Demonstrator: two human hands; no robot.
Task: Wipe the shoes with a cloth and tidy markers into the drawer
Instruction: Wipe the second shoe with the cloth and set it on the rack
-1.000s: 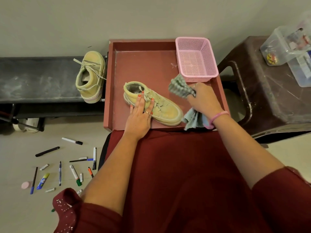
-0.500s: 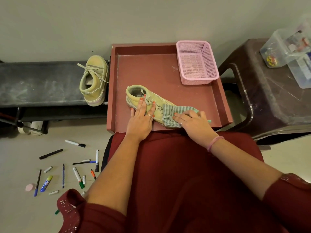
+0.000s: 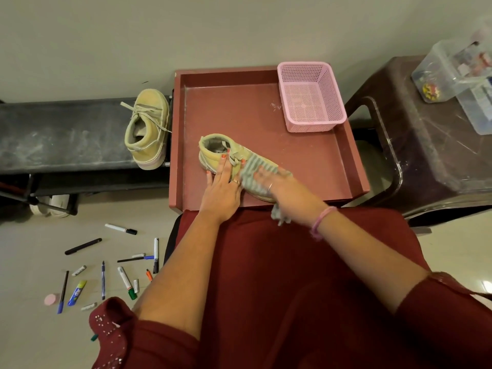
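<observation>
Step in hand, by my reading: wiping the first shoe (image 3: 234, 163); it lies on its sole in the drawer (image 3: 314, 166), near the front wall, toe toward the drawer's right. Left hand (image 3: 222, 189) lies flat with straight fingers on the shoe's laced ankle part, steadying it; right hand (image 3: 277, 186) presses the cloth (image 3: 257, 169) onto the toe half, fingers blurred, so whether they curl round the fabric I cannot tell. To do it well: keep the heel pinned; stroke along the toe, not across the laces; gather the cloth's loose tail hanging over the drawer's front edge. Shoe looks like soft napped tan fabric with a pale sole; cloth ribbed, grey-green, limp. Second shoe (image 3: 147, 129) sits on the dark bench left of the drawer; markers (image 3: 125, 279) lie scattered on the floor, left of and before the drawer; a pink mesh basket (image 3: 310, 98) occupies its far right corner.
</observation>
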